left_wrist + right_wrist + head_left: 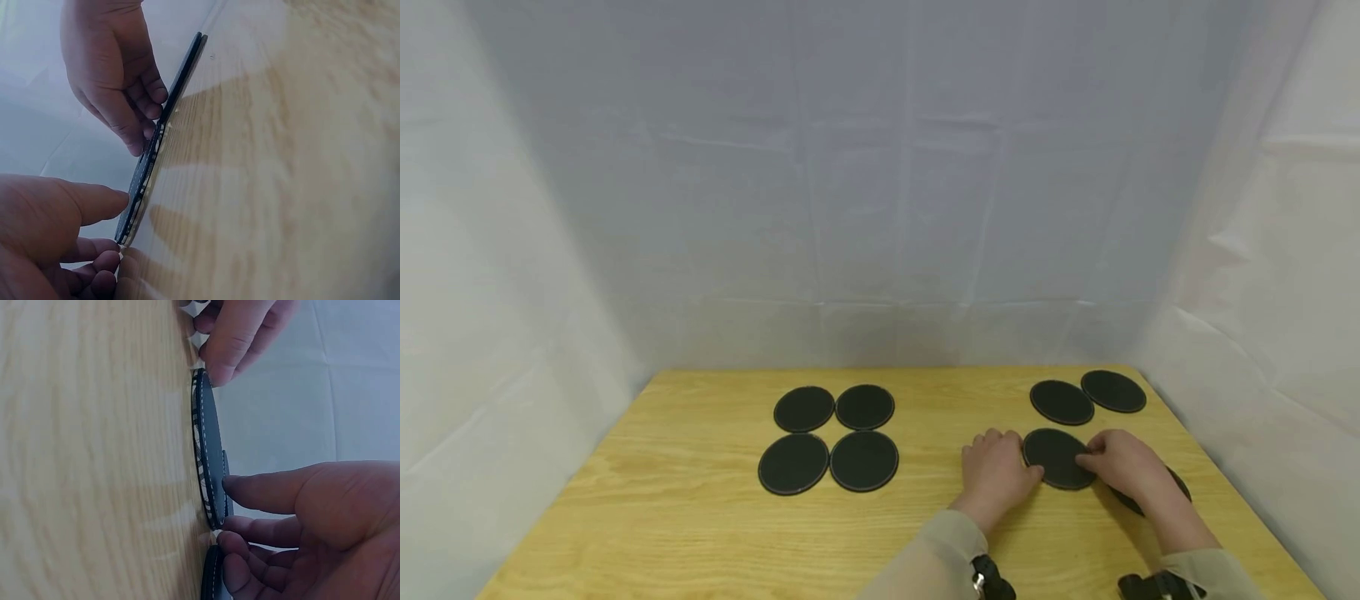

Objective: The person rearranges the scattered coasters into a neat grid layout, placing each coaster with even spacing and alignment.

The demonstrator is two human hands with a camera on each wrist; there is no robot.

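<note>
While the disc lies flat on the counter between both hands, left fingers and right fingers pinch its opposite edges.

You wear beige sleeves on both arms, with a black wrist camera strapped at each cuff; hands bare.

On the pale wooden desk, four round black leather coasters sit in a tight square at left. Two more round black coasters lie side by side at far right. Crumpled white sheeting hangs behind.
</note>
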